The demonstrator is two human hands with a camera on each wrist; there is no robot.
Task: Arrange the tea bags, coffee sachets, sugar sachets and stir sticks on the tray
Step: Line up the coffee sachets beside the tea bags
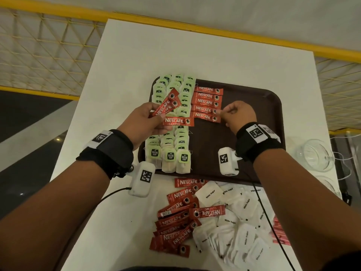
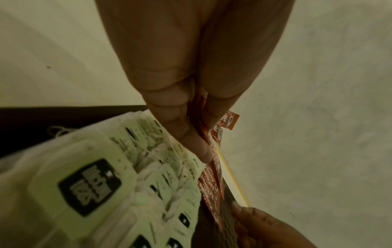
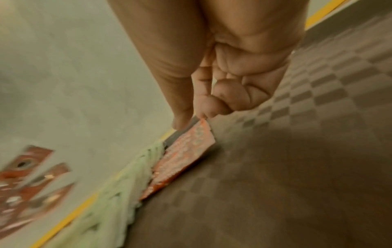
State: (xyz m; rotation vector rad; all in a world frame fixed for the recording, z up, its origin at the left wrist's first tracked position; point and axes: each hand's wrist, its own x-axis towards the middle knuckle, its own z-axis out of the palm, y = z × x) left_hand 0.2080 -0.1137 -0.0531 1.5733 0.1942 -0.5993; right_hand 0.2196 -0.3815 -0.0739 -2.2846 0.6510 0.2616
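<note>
Nearest the person, on the white table (image 1: 121, 75), the stock not yet arranged is lying loose: a heap of roughly a dozen red Nescafe sachets (image 1: 176, 218) and, just beside it, a larger heap of White Sugar sachets (image 1: 238, 222), overlapping too much to count. A pinkish-red bundle (image 1: 279, 231) is peeking out past the right forearm; whether these are the stir sticks cannot be told.

Further out, the brown tray (image 1: 263, 106) is carrying three columns of McCoy tea bags (image 1: 171, 155) along its left side, too many and too overlapped to count. So the tea looks done, and the coffee step is in hand.

The left hand (image 1: 145, 122) is gripping three Nescafe sachets, fanned, above the tea bags. The right hand (image 1: 237, 114) is pinching the end of a sachet between thumb and fingertips in the coffee row (image 1: 207, 103), where five sachets are lying stacked side by side just right of the tea bags.

The next move probably calls for letting go of that sachet square with its neighbours, then drawing the next one from the left hand's fan and laying it just below, without nudging the row or the tea strings.
</note>
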